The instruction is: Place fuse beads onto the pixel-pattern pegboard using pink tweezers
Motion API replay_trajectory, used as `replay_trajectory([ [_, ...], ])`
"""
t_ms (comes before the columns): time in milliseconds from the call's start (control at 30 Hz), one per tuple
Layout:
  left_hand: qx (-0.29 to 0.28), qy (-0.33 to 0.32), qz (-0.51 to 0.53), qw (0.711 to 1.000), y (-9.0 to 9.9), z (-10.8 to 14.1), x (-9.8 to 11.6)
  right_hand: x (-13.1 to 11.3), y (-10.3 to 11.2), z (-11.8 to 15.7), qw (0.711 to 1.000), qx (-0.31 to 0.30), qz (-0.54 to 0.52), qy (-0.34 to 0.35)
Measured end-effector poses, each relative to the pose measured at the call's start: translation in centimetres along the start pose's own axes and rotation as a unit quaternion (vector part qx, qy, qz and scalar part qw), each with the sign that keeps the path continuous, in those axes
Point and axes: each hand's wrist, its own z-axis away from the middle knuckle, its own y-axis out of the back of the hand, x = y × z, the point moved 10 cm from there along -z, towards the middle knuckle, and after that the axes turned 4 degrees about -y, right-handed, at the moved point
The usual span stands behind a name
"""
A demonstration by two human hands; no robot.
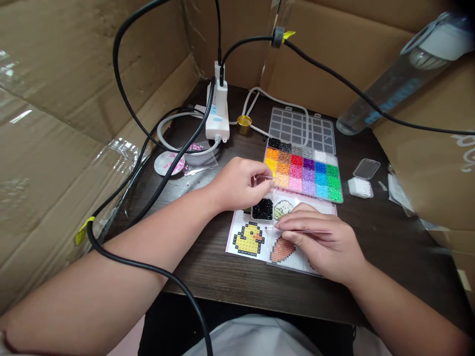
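My left hand [237, 185] pinches the rim of a small clear tray [262, 209] filled with black beads, just above a printed pattern sheet [249, 239] showing a yellow duck and an orange carrot. My right hand [323, 242] rests on the clear pegboard [293, 259] laid over the carrot picture and holds thin tweezers [311, 231] lying flat, tips toward the left. An open bead box [303, 170] with many coloured compartments sits just behind both hands.
A white power adapter [217, 111] with thick black cables [148, 269] stands at the back left. A small dish [168, 163], a second pegboard [200, 160], a gold cap [244, 124], a small white-bead tray [359, 187] and a water bottle [393, 79] surround the work area. Cardboard walls enclose the dark table [386, 237].
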Motion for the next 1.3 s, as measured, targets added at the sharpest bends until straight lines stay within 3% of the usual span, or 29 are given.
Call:
replay_trajectory([
  [1300, 0.003, -0.011, 0.008, 1.0, -0.1, 0.0, 0.3, -0.7, -0.8, -0.1, 0.999, -0.035, 0.005, 0.031],
])
